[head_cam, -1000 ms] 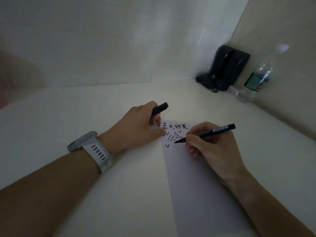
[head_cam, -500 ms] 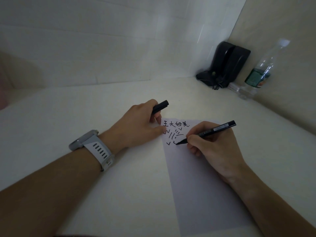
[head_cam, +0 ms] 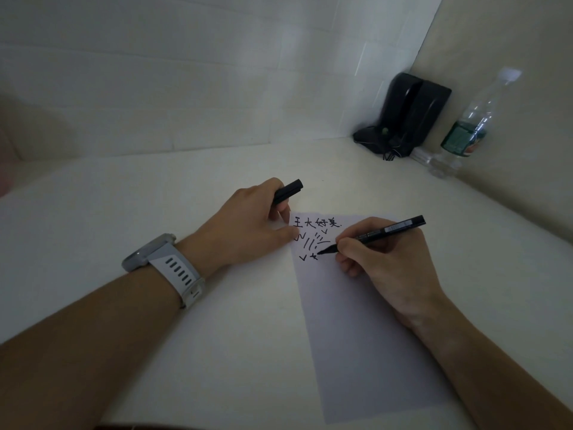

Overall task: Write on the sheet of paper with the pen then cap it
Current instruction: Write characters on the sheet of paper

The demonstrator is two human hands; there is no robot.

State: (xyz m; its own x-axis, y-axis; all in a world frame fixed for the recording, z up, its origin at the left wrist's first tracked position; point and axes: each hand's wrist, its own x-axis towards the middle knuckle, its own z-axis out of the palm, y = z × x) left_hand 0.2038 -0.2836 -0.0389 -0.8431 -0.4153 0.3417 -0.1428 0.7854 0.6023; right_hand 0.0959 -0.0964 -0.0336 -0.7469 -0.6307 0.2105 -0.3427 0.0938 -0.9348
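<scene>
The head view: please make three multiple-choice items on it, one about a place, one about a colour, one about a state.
1. Where is the pen cap?
A. in the left hand
B. on the pen
C. beside the bottle

2. What colour is the watch strap?
A. red
B. white
C. green

3. What is the pen doing?
A. lying capped
B. tip on the paper
C. standing in a cup

Answers:
1 A, the left hand grips it.
2 B, the strap is pale white.
3 B, the right hand presses its tip on the sheet of paper.
</scene>
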